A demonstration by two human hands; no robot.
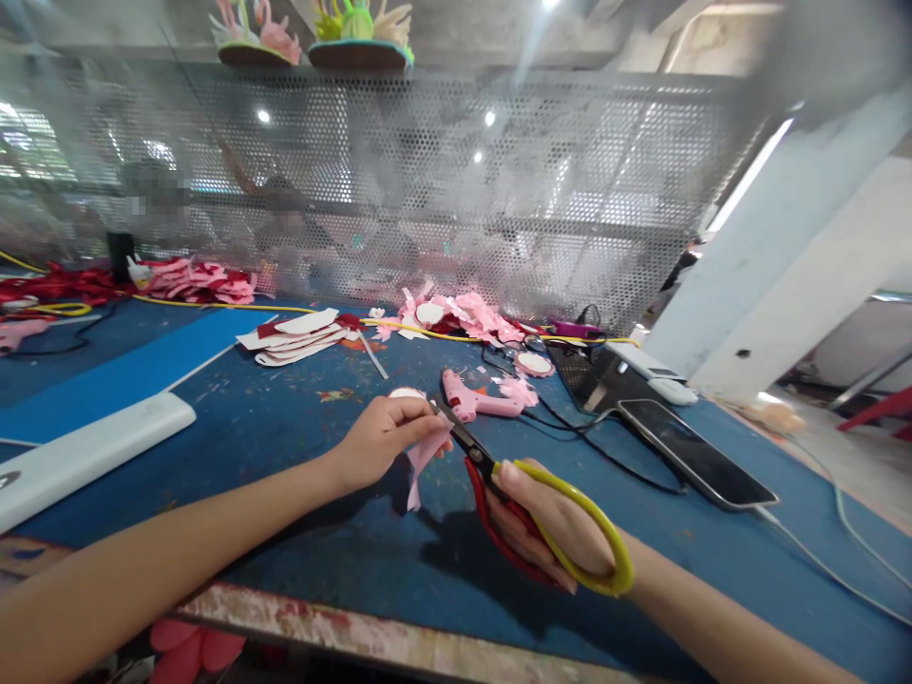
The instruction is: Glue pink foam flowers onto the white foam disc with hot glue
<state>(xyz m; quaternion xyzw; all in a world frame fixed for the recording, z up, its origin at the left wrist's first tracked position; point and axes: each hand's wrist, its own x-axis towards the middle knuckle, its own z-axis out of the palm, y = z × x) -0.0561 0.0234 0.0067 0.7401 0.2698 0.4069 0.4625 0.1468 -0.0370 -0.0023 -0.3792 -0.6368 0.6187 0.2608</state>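
My left hand (385, 437) pinches a small strip of pink felt (422, 464) above the blue table (299, 418). My right hand (552, 527) grips scissors (513, 484) with one yellow and one red handle loop. The dark blades point up and left and meet the pink felt by my left fingertips. A pink glue gun (479, 399) lies just beyond the felt.
A black phone (694, 456) with a white cable lies at the right. A white flat box (78, 456) rests at the left. Stacked white and red cut-outs (295, 337) and pink scraps (463, 318) sit farther back, before a perforated metal screen (442, 180).
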